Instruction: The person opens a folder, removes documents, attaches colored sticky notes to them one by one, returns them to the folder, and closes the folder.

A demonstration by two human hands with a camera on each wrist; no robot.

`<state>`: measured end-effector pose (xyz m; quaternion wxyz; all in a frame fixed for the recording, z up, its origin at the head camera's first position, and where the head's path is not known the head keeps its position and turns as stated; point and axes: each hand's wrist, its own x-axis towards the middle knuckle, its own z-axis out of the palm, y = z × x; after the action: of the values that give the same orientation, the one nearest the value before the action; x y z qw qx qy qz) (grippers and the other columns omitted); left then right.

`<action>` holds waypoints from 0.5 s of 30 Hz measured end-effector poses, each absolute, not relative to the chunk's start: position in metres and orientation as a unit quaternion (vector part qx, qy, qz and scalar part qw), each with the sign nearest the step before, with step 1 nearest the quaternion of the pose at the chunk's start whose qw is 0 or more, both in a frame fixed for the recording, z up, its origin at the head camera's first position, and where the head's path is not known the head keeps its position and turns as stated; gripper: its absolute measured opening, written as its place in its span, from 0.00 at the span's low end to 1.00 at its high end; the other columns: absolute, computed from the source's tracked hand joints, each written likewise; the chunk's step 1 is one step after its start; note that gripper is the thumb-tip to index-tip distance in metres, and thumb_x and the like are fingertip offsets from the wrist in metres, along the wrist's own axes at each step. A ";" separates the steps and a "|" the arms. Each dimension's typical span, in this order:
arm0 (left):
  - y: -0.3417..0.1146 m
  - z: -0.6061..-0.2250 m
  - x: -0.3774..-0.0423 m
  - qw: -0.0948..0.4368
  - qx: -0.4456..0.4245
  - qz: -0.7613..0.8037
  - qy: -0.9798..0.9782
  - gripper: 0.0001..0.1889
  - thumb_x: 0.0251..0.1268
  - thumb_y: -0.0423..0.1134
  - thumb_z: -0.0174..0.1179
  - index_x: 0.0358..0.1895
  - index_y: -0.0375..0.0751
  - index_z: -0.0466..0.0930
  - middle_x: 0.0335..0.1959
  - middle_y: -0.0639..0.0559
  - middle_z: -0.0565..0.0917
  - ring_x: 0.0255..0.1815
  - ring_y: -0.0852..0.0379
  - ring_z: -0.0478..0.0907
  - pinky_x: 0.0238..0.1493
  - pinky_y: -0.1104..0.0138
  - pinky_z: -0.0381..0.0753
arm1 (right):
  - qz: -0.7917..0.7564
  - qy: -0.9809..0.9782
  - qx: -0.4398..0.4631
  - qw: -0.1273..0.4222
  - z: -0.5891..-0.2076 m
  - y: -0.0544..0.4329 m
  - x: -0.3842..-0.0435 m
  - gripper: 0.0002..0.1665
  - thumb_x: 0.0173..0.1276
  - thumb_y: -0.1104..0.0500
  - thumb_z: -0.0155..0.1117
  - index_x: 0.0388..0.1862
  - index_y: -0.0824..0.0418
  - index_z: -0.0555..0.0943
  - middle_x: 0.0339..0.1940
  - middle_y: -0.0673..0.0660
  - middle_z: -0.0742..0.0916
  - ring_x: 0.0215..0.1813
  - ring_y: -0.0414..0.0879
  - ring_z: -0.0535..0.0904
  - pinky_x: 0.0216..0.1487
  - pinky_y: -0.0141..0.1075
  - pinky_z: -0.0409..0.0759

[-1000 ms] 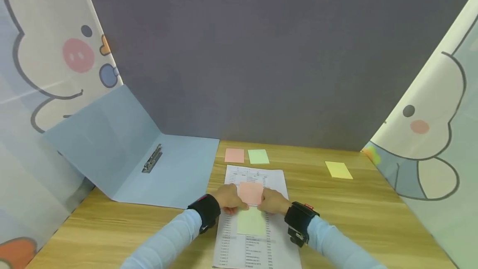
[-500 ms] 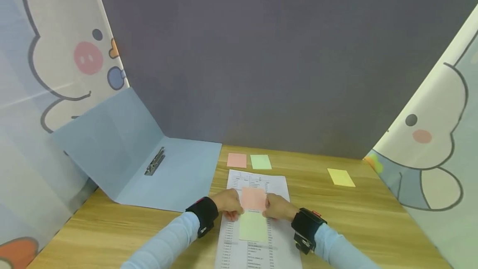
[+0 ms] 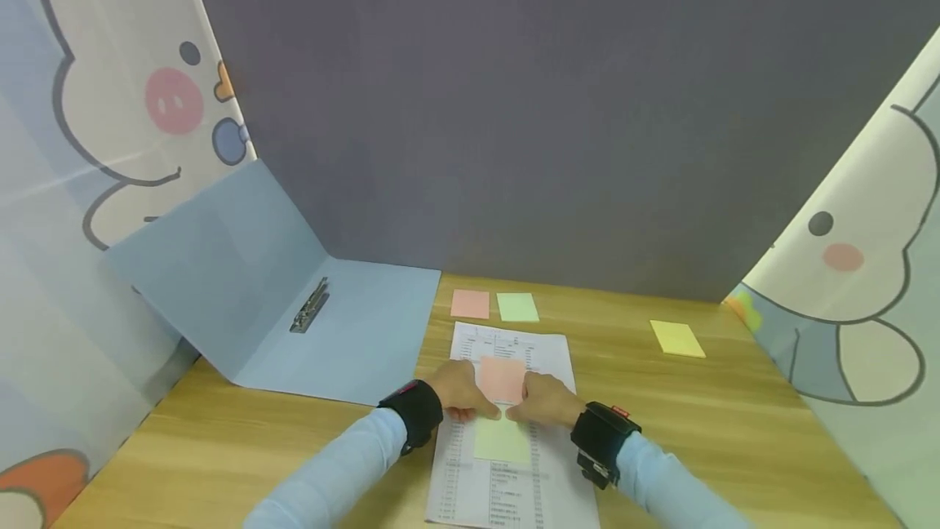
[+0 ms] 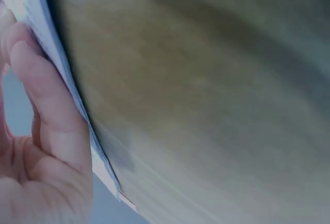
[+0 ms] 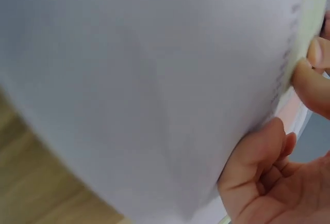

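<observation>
A pale green sticky note (image 3: 503, 441) lies on a printed sheet of paper (image 3: 551, 480), just below a pink sticky note (image 3: 503, 380). My left hand (image 3: 458, 388) rests on the sheet with its fingers curled and its thumb pressing at the green note's upper edge. From the other side my right hand (image 3: 547, 400) touches that edge with its thumb, its fingers bent against the paper. The thumb tips are close together. In the right wrist view, the right hand's curled fingers (image 5: 255, 157) rest on the sheet. The left wrist view shows the left fingers (image 4: 51, 100) bent against the paper's edge.
An open blue folder (image 3: 367, 325) with a metal clip (image 3: 310, 305) stands at the left. A pink note pad (image 3: 470, 304) and a green one (image 3: 517, 307) lie beyond the sheet. A yellow one (image 3: 677, 339) lies farther right. A dark panel (image 3: 477, 104) rises behind the wooden table (image 3: 705, 431).
Half a second ago the hands were a little farther apart at the gap between the two notes. Now the thumbs have come together on the green note's top edge. The notes remain on the sheet.
</observation>
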<state>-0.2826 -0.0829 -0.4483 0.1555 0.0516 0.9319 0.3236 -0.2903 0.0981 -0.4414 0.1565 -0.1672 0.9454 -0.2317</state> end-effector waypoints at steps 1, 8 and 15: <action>-0.081 -0.447 -0.283 0.152 0.049 0.315 0.936 0.21 0.35 0.53 0.73 0.12 0.42 0.74 0.04 0.57 0.70 0.07 0.62 0.67 0.11 0.73 0.67 | -0.228 0.947 -0.165 0.155 -0.440 0.097 -0.291 0.25 0.47 0.49 0.71 0.34 0.65 0.73 0.23 0.54 0.75 0.26 0.46 0.70 0.25 0.34 0.65; -0.078 -0.440 -0.284 0.153 0.046 0.284 0.946 0.25 0.30 0.56 0.75 0.13 0.41 0.72 0.05 0.56 0.69 0.07 0.61 0.66 0.11 0.71 0.66 | -0.195 0.956 -0.155 0.155 -0.437 0.090 -0.292 0.45 0.43 0.39 0.71 0.48 0.72 0.71 0.29 0.59 0.79 0.28 0.48 0.73 0.29 0.38 0.71; -0.081 -0.440 -0.285 0.182 0.066 0.260 0.946 0.23 0.33 0.52 0.75 0.10 0.43 0.71 0.06 0.56 0.70 0.08 0.61 0.66 0.12 0.72 0.67 | -0.193 0.952 -0.154 0.181 -0.435 0.090 -0.291 0.42 0.44 0.42 0.73 0.47 0.71 0.71 0.33 0.60 0.80 0.32 0.49 0.73 0.34 0.40 0.73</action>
<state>-0.2853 -0.0810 -0.4400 0.1816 0.0661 0.9462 0.2596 -0.2911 0.0901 -0.4350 0.1808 -0.1537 0.9520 -0.1934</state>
